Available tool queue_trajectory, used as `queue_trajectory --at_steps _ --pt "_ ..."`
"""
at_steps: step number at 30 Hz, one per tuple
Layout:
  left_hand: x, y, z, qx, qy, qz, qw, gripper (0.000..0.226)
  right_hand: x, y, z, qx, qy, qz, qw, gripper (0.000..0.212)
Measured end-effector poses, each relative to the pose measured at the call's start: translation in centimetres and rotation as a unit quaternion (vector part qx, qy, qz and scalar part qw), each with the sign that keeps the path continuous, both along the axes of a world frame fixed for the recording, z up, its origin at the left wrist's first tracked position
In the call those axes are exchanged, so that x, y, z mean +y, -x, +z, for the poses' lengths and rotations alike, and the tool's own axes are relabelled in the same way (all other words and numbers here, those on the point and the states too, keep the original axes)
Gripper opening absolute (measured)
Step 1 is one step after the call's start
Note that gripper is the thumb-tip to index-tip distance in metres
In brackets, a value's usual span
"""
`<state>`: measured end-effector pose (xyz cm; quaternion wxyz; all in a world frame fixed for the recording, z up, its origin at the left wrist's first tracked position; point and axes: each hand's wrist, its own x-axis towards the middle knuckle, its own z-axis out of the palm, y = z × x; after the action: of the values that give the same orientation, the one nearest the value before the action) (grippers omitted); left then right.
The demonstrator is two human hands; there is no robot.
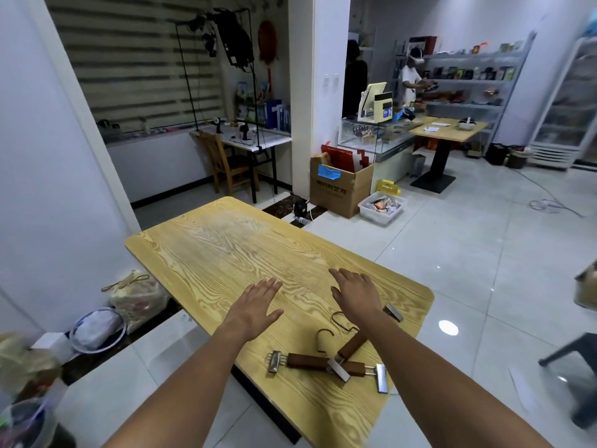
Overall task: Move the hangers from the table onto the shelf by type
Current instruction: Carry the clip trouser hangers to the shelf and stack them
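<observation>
While both arms reach fwd over the table [226, 250], nothing held in either hand. Left hand [255, 307] flat, palm down, fingers straight and spread a bit, empty, hovering over bare wood near the table's middle; can't tell if touching the top. Right hand [355, 294] also loose and unfolded, palm down, fingers splayed, empty, just beyond the hangers, wrist passing over one of them.

Hangers at near right corner of table, all in one small pile: two wooden clip hangers crossed over each other. Front hanger [307, 361] lying roughly level w/ near edge, brown wood bar, metal clip at each end, dark hook curling up behind it. Second hanger [352, 345] angled diagonally toward far right, lower clip resting on the front one where they cross, upper clip [393, 312] poking out past right forearm. Its hook partly hidden under the wrist.

Rest of tabletop bare, light wood grain, rounded corners.

Around: cardboard box [339, 189] on floor past table's far end, white bin [382, 208] of small stuff just beside it. Shelf [468, 77] w/ goods on far right wall, well apart from table, another person standing at it. Bags on floor left of table.
</observation>
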<state>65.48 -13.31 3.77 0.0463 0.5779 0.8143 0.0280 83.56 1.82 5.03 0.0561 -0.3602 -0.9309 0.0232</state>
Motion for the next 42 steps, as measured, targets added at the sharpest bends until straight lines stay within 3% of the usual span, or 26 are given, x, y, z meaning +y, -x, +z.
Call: queue_trajectory --at_steps 15,29,37,42 --pt "7.5 -4.2 -8.5 -0.039 0.09 0.038 0.994 0.065 10.7 -2.7 -7.4 -0.065 0.056 0.073 0.994 0.051" --pt "7.8 -6.2 -14.0 -0.101 0.204 0.042 0.973 0.067 14.7 -4.3 -14.8 -0.114 0.104 0.162 0.975 0.051" --pt "7.8 -5.6 -17.2 -0.103 0.233 0.025 0.967 0.064 16.1 -4.6 -17.1 -0.125 0.12 0.168 0.97 0.052" --pt "8.7 -6.1 -18.3 -0.054 0.234 0.0 0.971 0.051 17.0 -5.0 -18.2 -0.142 0.131 0.179 0.965 0.06"
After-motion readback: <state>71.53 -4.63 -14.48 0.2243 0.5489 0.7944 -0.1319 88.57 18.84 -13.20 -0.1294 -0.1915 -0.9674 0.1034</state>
